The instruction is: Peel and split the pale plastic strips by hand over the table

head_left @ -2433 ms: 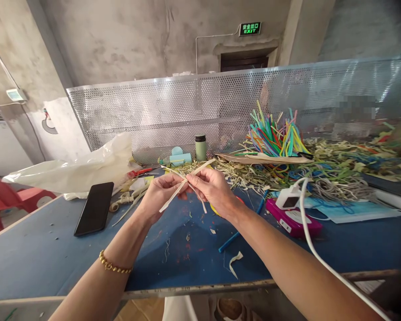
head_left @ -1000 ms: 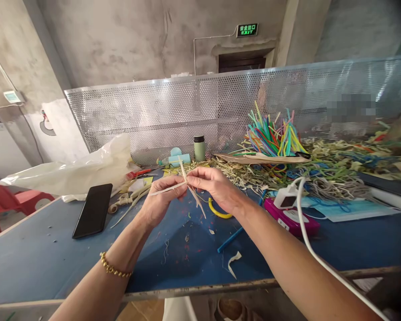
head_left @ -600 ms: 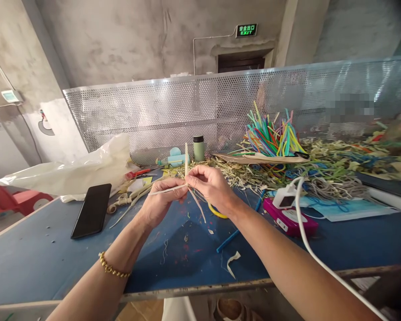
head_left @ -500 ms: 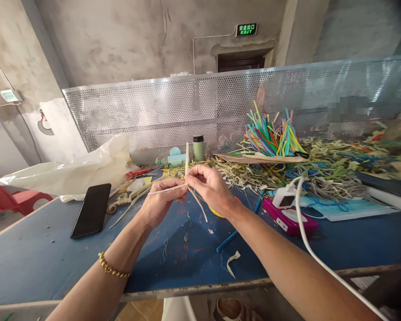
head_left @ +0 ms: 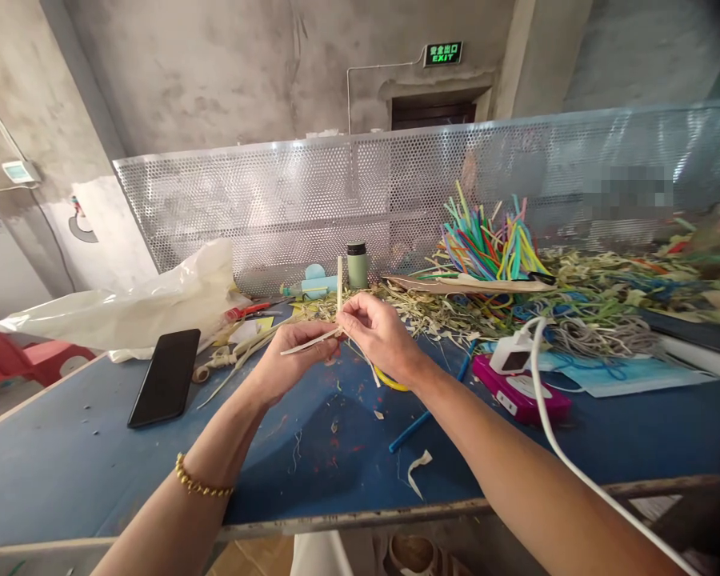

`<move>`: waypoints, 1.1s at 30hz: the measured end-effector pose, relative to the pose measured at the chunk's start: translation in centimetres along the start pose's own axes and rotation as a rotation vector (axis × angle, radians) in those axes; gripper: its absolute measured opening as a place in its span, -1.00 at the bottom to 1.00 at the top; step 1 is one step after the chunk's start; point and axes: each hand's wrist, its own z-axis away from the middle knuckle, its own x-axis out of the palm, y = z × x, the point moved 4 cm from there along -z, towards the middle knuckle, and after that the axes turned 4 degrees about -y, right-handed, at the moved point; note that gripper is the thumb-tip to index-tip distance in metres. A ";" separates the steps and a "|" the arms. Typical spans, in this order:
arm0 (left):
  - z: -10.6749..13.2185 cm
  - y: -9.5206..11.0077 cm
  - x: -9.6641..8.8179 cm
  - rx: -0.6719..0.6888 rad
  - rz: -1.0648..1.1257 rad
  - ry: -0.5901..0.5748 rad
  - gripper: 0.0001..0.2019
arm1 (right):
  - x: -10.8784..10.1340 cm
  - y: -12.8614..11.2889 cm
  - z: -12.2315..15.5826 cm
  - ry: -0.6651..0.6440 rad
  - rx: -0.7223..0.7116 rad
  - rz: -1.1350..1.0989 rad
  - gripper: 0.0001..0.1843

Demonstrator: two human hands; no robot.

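A worker's left hand [head_left: 288, 364] and right hand [head_left: 379, 338] meet above a blue table [head_left: 66, 472]. The fingertips of both pinch thin pale strips [head_left: 310, 342], with one end standing upright and another pointing left. A yellow ring [head_left: 390, 382] lies beneath the right hand. A black phone [head_left: 165, 376] rests to the left and a pink device [head_left: 519, 392] to the right. Beyond, a heap of coloured strips [head_left: 492, 240] lies against a perforated metal screen [head_left: 246, 208].

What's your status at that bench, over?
Left hand and right hand both pinching pale strips where they cross, above blue table. One strip end upright. Yellow ring lies on table below right hand.
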 end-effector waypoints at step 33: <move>0.2 -1.1 0.1 -0.214 0.435 -0.060 -0.83 | 0.4 -0.2 0.2 -0.192 0.100 -0.258 -0.83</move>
